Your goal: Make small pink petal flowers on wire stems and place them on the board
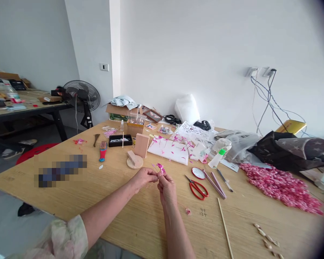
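A small pink flower (161,168) is held just below the centre of the head view, above a wooden tabletop (118,212). The flower is gripped between the thumb and fingers of the right hand (167,185). The left hand (144,178) is brought in from the left, its fingertips gathered at the blossom's edge; whether anything is pinched there cannot be told. Just above the hands, a white pad (175,160) is strewn with pink blossoms (160,137). A round wooden disc (133,164) is placed to their upper left, beside an upright wooden block (142,145). Red-handled scissors (199,190) are laid right of centre, near a round dish (198,173). A bottle (217,159) with a green cap is seen farther up. A heap of pink material (282,187) is spread at the right of the frame.
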`<state>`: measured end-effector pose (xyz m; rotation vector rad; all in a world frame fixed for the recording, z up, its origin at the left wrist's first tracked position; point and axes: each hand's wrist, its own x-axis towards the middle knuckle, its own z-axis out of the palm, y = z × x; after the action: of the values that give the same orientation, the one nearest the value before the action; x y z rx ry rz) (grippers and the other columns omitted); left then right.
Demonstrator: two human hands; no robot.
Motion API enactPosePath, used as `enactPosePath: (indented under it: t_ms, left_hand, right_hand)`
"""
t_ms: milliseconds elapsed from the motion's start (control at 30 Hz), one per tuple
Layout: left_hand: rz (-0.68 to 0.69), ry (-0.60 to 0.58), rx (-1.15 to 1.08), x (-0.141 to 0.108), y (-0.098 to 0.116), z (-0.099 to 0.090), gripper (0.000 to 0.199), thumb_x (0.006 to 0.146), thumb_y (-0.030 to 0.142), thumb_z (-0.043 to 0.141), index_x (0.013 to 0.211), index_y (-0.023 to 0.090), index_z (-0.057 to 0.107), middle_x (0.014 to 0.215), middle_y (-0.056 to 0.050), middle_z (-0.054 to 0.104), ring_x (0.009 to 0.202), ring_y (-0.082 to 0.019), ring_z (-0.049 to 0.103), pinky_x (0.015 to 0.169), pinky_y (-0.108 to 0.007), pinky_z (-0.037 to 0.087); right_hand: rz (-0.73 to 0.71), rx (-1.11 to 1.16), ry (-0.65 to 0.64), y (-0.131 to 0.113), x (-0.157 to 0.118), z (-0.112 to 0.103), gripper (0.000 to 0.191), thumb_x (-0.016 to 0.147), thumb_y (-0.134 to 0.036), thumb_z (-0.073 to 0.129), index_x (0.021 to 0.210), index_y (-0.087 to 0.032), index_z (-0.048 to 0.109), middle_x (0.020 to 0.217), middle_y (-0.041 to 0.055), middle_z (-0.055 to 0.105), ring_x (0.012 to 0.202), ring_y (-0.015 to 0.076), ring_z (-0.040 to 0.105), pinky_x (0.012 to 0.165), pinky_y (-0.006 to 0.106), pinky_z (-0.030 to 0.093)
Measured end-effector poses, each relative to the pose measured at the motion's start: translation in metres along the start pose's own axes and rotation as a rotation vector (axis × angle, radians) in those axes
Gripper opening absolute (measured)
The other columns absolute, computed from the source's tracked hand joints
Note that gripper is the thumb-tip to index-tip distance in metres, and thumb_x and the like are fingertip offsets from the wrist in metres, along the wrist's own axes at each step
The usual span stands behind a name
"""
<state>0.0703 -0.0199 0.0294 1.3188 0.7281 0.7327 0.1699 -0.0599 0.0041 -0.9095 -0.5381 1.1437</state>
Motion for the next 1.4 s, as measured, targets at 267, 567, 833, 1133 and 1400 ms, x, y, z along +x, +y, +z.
enactPosePath:
  t_ms: [267, 567, 833, 1133, 1400]
  left_hand:
    - [-0.003, 0.045, -0.170, -0.002, -0.009, 0.004, 0.026, 0.053, 0.030, 0.070, 0.052, 0.013, 0.052, 0.050, 0.005, 0.045, 0.051, -0.007, 0.038, 0.053, -0.022, 0.025]
    - [0.033, 0.172, -0.286, 0.001, -0.015, 0.015, 0.032, 0.049, 0.033, 0.073, 0.053, 0.013, 0.049, 0.053, 0.005, 0.044, 0.053, -0.008, 0.039, 0.055, -0.022, 0.028]
    - [0.031, 0.023, -0.035, -0.005, 0.004, 0.008, 0.018, 0.056, 0.028, 0.066, 0.061, 0.012, 0.059, 0.053, 0.004, 0.048, 0.053, -0.008, 0.037, 0.053, -0.022, 0.024]
    - [0.022, 0.071, -0.144, -0.005, -0.003, 0.007, 0.024, 0.054, 0.031, 0.069, 0.052, 0.013, 0.053, 0.049, 0.005, 0.045, 0.050, -0.007, 0.036, 0.053, -0.022, 0.024]
    - [0.036, 0.230, -0.292, -0.003, -0.016, 0.018, 0.030, 0.049, 0.034, 0.073, 0.055, 0.013, 0.052, 0.054, 0.004, 0.048, 0.053, -0.008, 0.043, 0.055, -0.022, 0.030]
  right_hand:
    - [0.054, 0.074, -0.073, 0.002, 0.000, -0.001, 0.027, 0.055, -0.031, 0.070, 0.062, -0.015, 0.050, 0.041, -0.0123, 0.028, 0.034, -0.0004, 0.010, 0.033, 0.016, 0.005]
    - [-0.012, 0.096, 0.006, 0.003, -0.001, 0.002, 0.026, 0.055, -0.030, 0.070, 0.060, -0.015, 0.048, 0.042, -0.0116, 0.027, 0.035, -0.0001, 0.014, 0.033, 0.016, 0.009]
    - [-0.001, 0.081, -0.004, 0.001, 0.002, -0.005, 0.022, 0.054, -0.026, 0.071, 0.062, -0.014, 0.054, 0.048, -0.0090, 0.036, 0.037, -0.0006, 0.015, 0.034, 0.017, 0.008]
    - [0.044, 0.084, -0.089, 0.003, 0.001, -0.002, 0.023, 0.056, -0.027, 0.070, 0.060, -0.015, 0.050, 0.042, -0.0116, 0.027, 0.036, 0.0002, 0.011, 0.035, 0.017, 0.005]
    - [0.012, 0.067, -0.029, 0.007, -0.001, -0.001, 0.022, 0.056, -0.027, 0.070, 0.059, -0.015, 0.051, 0.040, -0.0110, 0.031, 0.035, 0.0000, 0.014, 0.035, 0.018, 0.007]
